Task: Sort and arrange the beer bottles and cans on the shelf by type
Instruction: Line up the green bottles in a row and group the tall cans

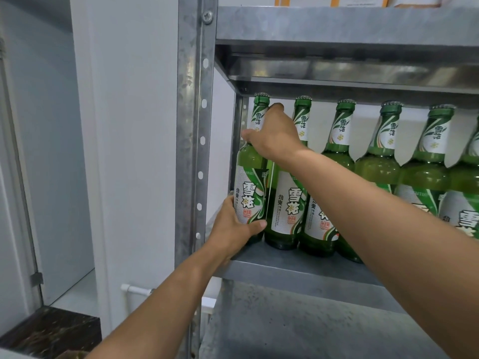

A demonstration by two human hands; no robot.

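Note:
A row of green glass beer bottles with white and green labels stands upright on the grey metal shelf (298, 274). The leftmost bottle (250, 177) is at the shelf's left end, against the post. My left hand (236, 229) wraps its lower body near the base. My right hand (272, 133) grips the same bottle's neck from the right. The second bottle (287, 203) touches it on the right, and several more bottles (381, 161) continue to the right, partly hidden by my right forearm.
A perforated steel upright (195, 141) borders the shelf on the left. The shelf above (350, 24) hangs close over the bottle caps and carries cartons. A white wall lies to the left. A dark surface (51, 330) sits at the lower left.

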